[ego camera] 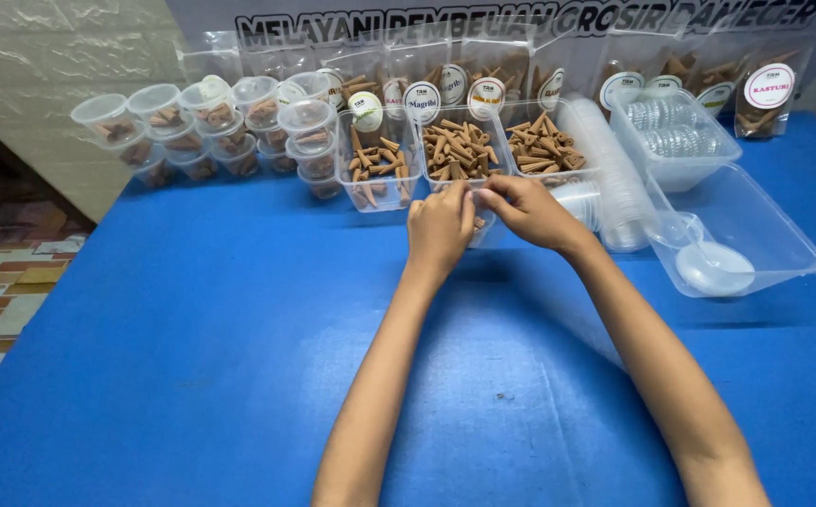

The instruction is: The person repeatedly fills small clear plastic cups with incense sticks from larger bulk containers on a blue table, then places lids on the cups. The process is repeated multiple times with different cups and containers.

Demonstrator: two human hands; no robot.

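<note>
A small clear cup (479, 225), mostly hidden between the hands, sits on the blue surface (192, 357) just in front of the middle clear tub of brown incense cones (457, 150); the left hand (439, 228) curls closed around its near side while the right hand (526, 208) pinches at its rim with bent fingertips. Beyond stand two more cone tubs, stacked lidded cups (211, 127) at the left and lid stacks (605, 178) with an empty tray (755, 235) at the right. Toward the near edge the surface lies open.
</note>
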